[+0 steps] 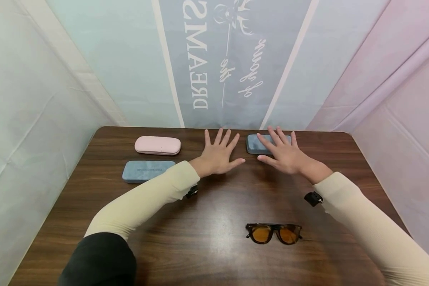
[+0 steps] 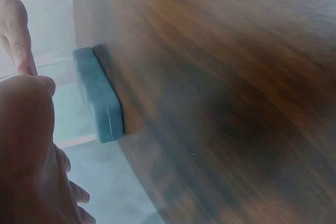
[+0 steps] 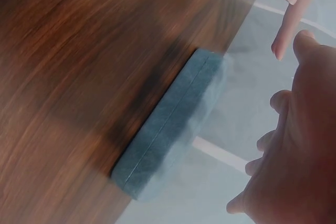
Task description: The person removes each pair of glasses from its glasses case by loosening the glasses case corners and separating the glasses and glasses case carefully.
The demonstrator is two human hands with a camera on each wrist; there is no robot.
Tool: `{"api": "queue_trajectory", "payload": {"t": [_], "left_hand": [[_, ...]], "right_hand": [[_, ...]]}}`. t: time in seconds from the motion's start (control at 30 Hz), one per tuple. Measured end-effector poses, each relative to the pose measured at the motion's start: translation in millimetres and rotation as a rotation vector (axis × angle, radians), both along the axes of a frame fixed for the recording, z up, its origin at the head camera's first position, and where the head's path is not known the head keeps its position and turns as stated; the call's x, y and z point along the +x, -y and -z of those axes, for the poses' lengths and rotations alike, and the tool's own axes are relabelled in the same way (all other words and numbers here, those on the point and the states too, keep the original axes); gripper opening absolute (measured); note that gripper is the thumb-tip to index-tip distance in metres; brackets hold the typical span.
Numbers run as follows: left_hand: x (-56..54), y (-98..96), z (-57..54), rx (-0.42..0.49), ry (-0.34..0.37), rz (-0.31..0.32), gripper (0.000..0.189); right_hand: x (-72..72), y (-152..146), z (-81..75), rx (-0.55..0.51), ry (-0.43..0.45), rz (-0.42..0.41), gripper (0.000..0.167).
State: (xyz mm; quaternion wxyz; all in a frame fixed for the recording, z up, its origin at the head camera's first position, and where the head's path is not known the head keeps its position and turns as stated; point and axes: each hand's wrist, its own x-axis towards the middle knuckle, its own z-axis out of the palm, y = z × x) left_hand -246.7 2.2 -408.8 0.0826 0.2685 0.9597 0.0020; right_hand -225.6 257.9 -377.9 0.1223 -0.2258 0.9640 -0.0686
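Both hands hover over the far part of the table, palms down with fingers spread. My left hand [image 1: 217, 155] holds nothing, to the right of a pink glasses case [image 1: 158, 145]. Below that lies a blue glasses case [image 1: 143, 171], its right end close to the left sleeve. My right hand [image 1: 285, 153] is also bare, held above a second blue glasses case [image 1: 257, 145] that it partly covers in the head view. In the right wrist view this blue case [image 3: 170, 124] lies closed on the table. Sunglasses [image 1: 274, 233] with orange lenses and a dark frame rest nearer the front.
The brown wooden table [image 1: 200, 246] has a printed curtain [image 1: 139, 71] along its far edge and pale fabric walls at both sides. Small black wrist cameras sit at the left cuff [image 1: 186, 174] and right cuff [image 1: 330, 184].
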Motion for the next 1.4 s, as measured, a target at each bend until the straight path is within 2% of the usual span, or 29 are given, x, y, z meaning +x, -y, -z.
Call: {"api": "queue_trajectory", "payload": {"t": [0.2,0.57,1.07,1.4], "left_hand": [[4.8,8.3,2.3,0.003,-0.005,0.006,0.088],[10.5,16.0,-0.3,-0.009,-0.001,0.003,0.088],[17.2,48.7,-2.6,0.036,0.004,-0.024,0.088],[23.3,69.4,3.5,0.027,-0.003,-0.038,0.088]], "right_hand": [[1.0,6,2.2,0.007,-0.011,-0.017,0.078],[-0.4,25,7.2,-0.004,-0.02,-0.052,0.078],[2.3,44,9.3,0.005,-0.017,-0.084,0.078],[2.5,60,8.9,0.011,-0.024,-0.11,0.078]]}}
